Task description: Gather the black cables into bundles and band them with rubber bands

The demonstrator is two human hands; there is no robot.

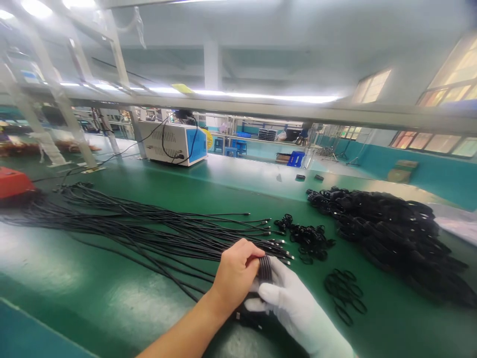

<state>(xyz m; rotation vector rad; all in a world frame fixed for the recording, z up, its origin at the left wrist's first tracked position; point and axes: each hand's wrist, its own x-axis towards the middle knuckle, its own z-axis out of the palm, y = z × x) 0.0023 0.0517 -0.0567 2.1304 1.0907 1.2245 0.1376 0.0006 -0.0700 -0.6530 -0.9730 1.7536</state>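
Observation:
A black cable coil (265,269) is held between both hands above the green table. My bare left hand (238,266) pinches it from the left, thumb and fingers pressed together. In a white glove, my right hand (285,293) is wrapped around its other side. Cable ends with light-coloured plugs (244,318) hang or lie just below the hands; which of the two I cannot tell. Long black cables (149,231) stretch out to the left, their plug ends close beyond my hands. Small black ties or bands (309,238) lie in a clump to the right.
Several black rings (345,293) lie right of my glove. Behind them rises a big heap of coiled black cables (391,228). A white-and-blue machine box (175,144) stands at the table's back, a red object (15,183) at far left. A shelf beam (242,107) spans overhead.

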